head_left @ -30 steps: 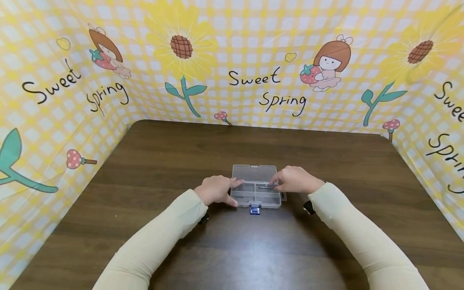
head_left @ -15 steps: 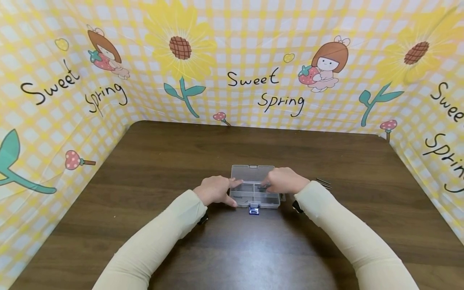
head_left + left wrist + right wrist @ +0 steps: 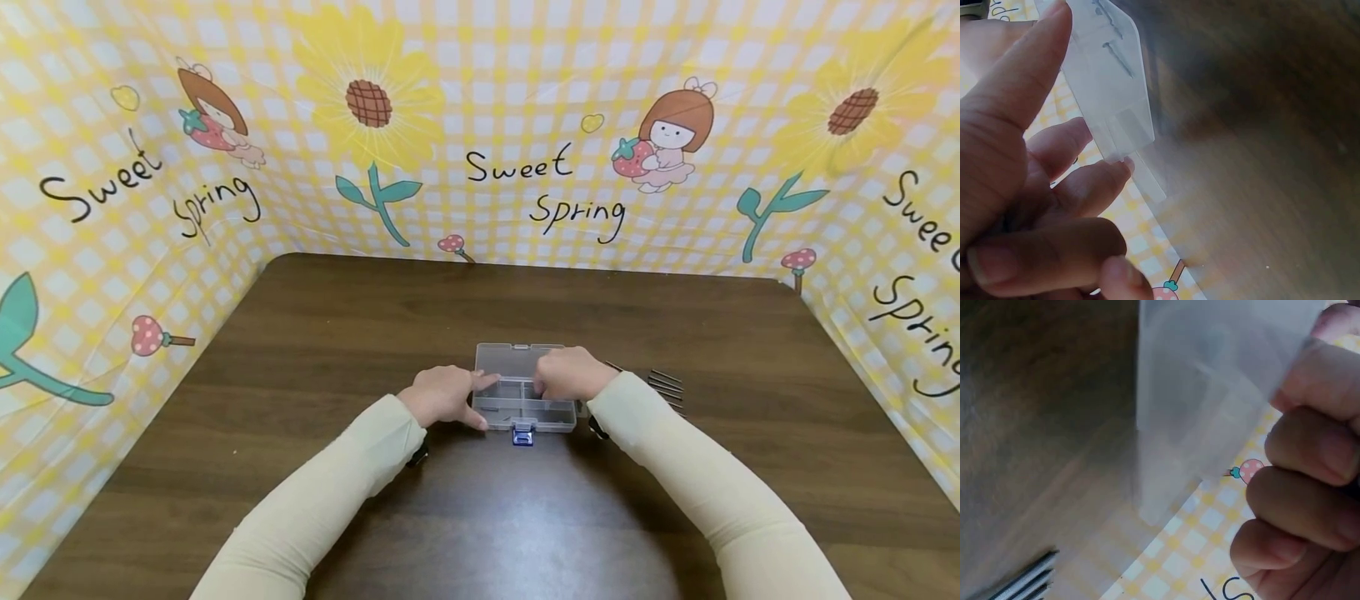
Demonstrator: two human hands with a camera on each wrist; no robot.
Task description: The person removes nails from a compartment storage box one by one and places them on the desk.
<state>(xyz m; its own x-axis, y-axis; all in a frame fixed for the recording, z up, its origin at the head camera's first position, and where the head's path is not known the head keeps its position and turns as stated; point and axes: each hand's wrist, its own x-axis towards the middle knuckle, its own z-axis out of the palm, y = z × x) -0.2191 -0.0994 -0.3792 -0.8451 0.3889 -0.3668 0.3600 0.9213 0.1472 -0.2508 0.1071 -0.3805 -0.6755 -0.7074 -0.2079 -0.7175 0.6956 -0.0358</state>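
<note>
A clear plastic compartment box [image 3: 550, 414] lies with its lid [image 3: 506, 358] folded back and a blue latch [image 3: 522, 436] at the front. My left hand [image 3: 442, 393] holds the box's left side, thumb at the front corner and forefinger reaching over the rear part. Through the box wall, the left wrist view shows a thin nail-like piece [image 3: 1119, 60] with a small head. My right hand [image 3: 570, 372] reaches into the rear right compartment, fingers curled. Its fingertips are hidden in the head view, and I cannot tell whether they pinch anything.
To the right of the box, several thin dark metal rods [image 3: 666, 382] lie side by side on the brown wooden table [image 3: 360, 308], partly behind the right sleeve [image 3: 675, 442]. A yellow checked cloth [image 3: 420, 192] walls the back and sides.
My right hand has moved left and deeper into the rear right compartment, uncovering more of the rods on the table. My left hand stays on the box.
</note>
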